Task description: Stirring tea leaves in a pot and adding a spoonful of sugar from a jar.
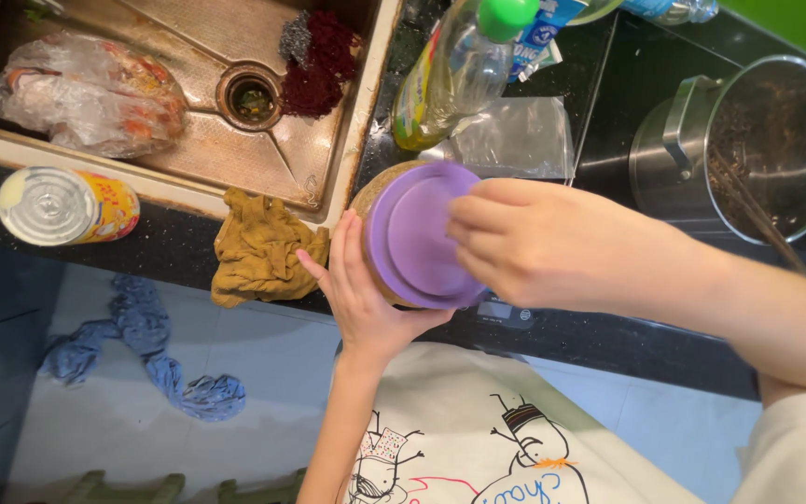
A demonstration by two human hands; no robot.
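The purple lid (pixel 415 233) covers nearly all of the round container (pixel 375 201) beneath it, so only a tan sliver of the container's rim shows at 10 o'clock, and what it holds cannot be made out. The lid's right edge is hidden behind the right hand (pixel 524 245), whose fingers are bent and pressed onto the lid's face and rim. The left hand (pixel 358 289) cups the container from 7 o'clock, fingers together and laid along its side (the thumb is out of sight). The container sits at the front edge of the dark counter (pixel 608 331), just at 3 o'clock from a crumpled mustard cloth (pixel 258 247). Its round face tilts toward the camera; being a disc, it has no clear long axis. At 12 o'clock stands a plastic bottle (pixel 450 75), its green cap partly cut off by the frame, and at 2 o'clock a steel pot (pixel 757 149)
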